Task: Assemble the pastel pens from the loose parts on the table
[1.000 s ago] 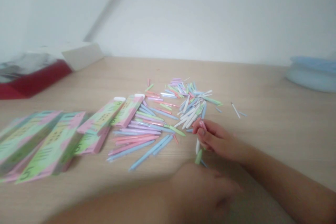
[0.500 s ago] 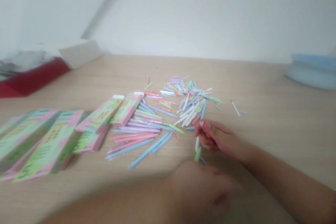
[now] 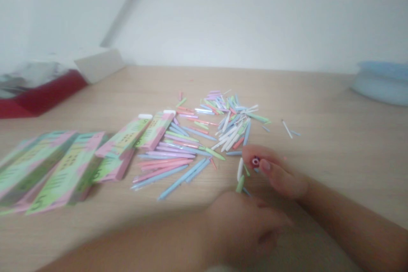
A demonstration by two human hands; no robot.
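Note:
My right hand (image 3: 274, 170) is closed at the right of centre, with a small ring-shaped end (image 3: 255, 161) between thumb and curled fingers; the rest of that item is hidden. Nearer the camera, my left hand (image 3: 245, 229) is blurred, seen from its back, and its fingertips are unclear. A white piece (image 3: 240, 169) and a green piece (image 3: 240, 184) lie on the table between the hands. Beyond them spreads a pile of white, blue and green pen parts (image 3: 232, 134). Left of that lie pink, purple and blue pens (image 3: 172, 163).
Several pastel boxes (image 3: 63, 174) lie at the left on the wooden table (image 3: 334, 148). A red box (image 3: 44, 93) with a white flap stands at the back left. A light blue round object (image 3: 382, 83) sits at the far right. Thin sticks (image 3: 287, 128) lie right of the pile.
My right hand has turned and shifted slightly right and down, so the ring-shaped end now shows. More of the white and green pieces is uncovered. My left hand stays nearly in place.

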